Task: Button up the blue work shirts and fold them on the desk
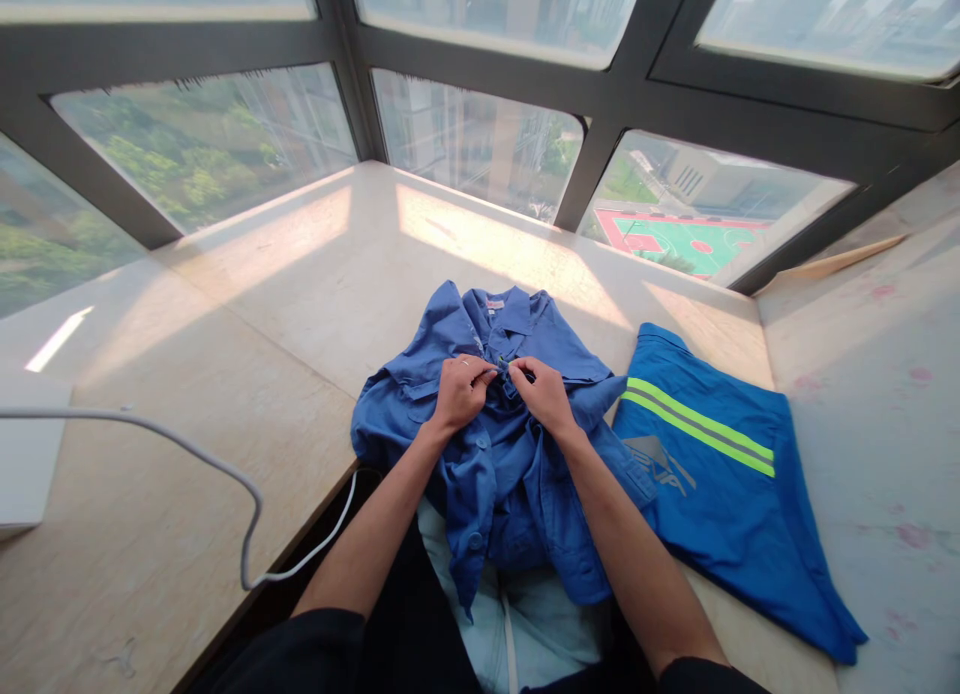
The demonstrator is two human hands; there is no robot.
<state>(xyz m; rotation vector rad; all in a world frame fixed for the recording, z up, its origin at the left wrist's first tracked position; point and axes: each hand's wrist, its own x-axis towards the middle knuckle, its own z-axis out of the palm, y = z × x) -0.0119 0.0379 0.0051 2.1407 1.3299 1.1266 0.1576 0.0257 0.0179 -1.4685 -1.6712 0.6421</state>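
A blue collared work shirt (510,519) with buttons lies loosely spread on the ledge, its collar pointing away from me and its lower part hanging over the front edge toward my lap. My left hand (465,389) is closed in a pinch just below the collar, and a ring shows on one finger. Close beside it my right hand (541,392) pinches a gathered bit of the same shirt's front. A tiny yellow-green spot shows between the fingertips; I cannot make out what it is.
Folded blue clothing (712,514) with a yellow-green and grey stripe lies at the right, near the wall (885,454). A white cable (251,514) loops across the left of the ledge (225,374), beside a white flat object (30,464). Windows (480,154) border the back.
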